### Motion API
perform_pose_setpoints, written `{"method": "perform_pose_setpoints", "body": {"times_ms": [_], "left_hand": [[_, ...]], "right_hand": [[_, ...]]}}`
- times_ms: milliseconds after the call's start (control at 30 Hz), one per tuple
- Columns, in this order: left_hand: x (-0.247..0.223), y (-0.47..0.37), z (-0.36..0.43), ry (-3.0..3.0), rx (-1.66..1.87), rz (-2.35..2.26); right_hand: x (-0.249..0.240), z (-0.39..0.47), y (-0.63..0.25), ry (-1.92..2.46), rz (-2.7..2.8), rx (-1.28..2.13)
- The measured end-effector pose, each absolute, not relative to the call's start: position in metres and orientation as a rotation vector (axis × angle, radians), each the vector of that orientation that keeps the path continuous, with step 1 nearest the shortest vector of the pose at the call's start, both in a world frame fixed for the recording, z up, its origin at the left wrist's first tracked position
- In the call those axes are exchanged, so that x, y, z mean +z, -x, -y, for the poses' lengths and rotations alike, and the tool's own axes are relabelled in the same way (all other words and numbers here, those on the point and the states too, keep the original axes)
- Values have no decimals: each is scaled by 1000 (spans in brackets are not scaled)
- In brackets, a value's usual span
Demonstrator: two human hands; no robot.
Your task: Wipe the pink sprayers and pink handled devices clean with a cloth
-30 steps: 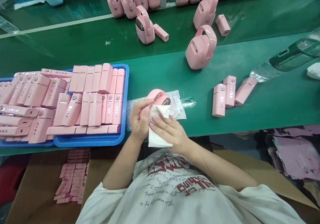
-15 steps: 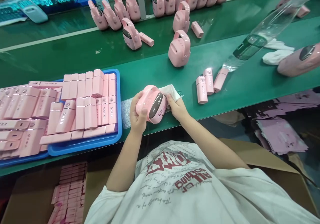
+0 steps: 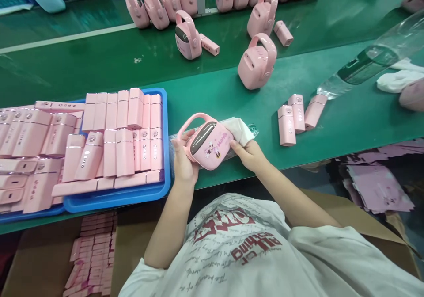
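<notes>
Between my hands is a pink portable speaker [image 3: 217,149] with a loop handle, a dark glossy panel and a cartoon print on its front, which faces up. My left hand [image 3: 185,162] grips its left side, fingers partly hidden beneath it. My right hand [image 3: 248,153] is closed on a white cloth [image 3: 240,129], with the thumb at the speaker's right edge. Under the speaker, a clear bubble-wrap sheet [image 3: 172,151] lies partly covered on the green bench [image 3: 205,98].
To the left, a blue tray [image 3: 166,155] holds several pink microphone-like sticks. Two pink speakers [image 3: 256,62] [image 3: 188,36] stand ahead. Pink sticks [image 3: 286,124] and a clear bottle [image 3: 361,67] lie to the right. Open cardboard boxes [image 3: 132,248] sit below the bench edge.
The speaker has been tilted in my hands so its printed front now faces up and its handle points up and left. The cloth stays in my right hand. The camera view has shifted slightly.
</notes>
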State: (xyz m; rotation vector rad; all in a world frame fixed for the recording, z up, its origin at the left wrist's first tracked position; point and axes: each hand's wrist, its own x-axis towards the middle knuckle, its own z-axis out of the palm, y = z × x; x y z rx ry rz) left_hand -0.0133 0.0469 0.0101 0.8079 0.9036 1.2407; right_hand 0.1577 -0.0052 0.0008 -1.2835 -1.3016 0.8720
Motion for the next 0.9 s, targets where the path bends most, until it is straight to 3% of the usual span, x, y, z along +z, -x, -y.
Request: {"method": "perform_pose_setpoints", "body": {"times_ms": [267, 500, 900], "left_hand": [[2, 17, -37, -1058, 1021, -727], [-1, 21, -34, -868, 1065, -864], [8, 16, -26, -1496, 1167, -904]], "right_hand": [[-5, 10, -159, 1575, 960, 755], [-3, 10, -153, 1576, 964, 689], [-9, 12, -153, 1564, 862, 784]]}}
